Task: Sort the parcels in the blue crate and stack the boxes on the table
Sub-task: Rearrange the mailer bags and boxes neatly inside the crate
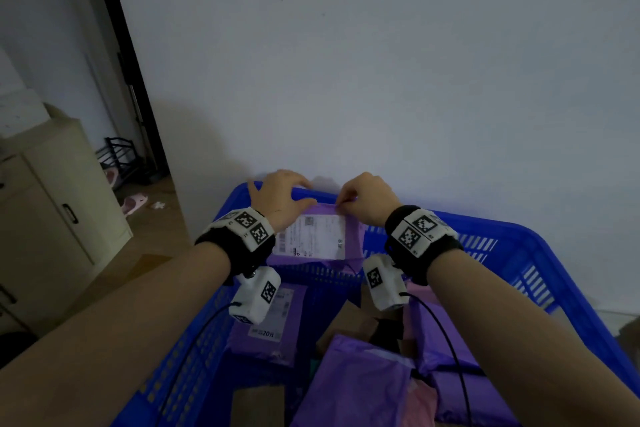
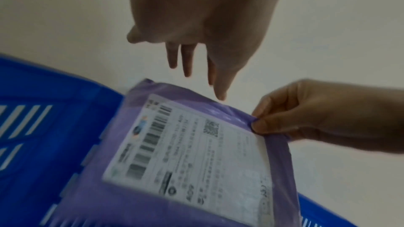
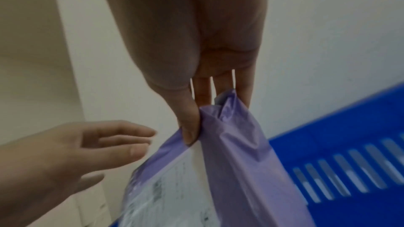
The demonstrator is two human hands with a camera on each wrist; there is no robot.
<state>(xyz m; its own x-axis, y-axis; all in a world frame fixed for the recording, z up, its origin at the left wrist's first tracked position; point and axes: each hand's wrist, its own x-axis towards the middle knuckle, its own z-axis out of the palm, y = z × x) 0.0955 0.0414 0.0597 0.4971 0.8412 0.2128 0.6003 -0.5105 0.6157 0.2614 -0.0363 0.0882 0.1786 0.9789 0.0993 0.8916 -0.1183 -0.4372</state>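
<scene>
A flat purple parcel (image 1: 317, 236) with a white shipping label (image 2: 192, 151) hangs upright over the far end of the blue crate (image 1: 540, 274). My right hand (image 1: 363, 199) pinches the parcel's top corner (image 3: 210, 123) between thumb and fingers. My left hand (image 1: 282, 196) hovers beside the parcel's top left edge with straight, spread fingers (image 2: 186, 61), holding nothing; in the right wrist view the left hand (image 3: 91, 146) stays apart from the bag. Inside the crate lie several more purple parcels (image 1: 360, 388) and brown cardboard boxes (image 1: 346, 322).
A pale wall (image 1: 381, 62) rises right behind the crate. To the left stand a beige cabinet (image 1: 52, 211) and a dark doorway with a black rack (image 1: 121, 156); pink slippers (image 1: 133, 203) lie on the wooden floor.
</scene>
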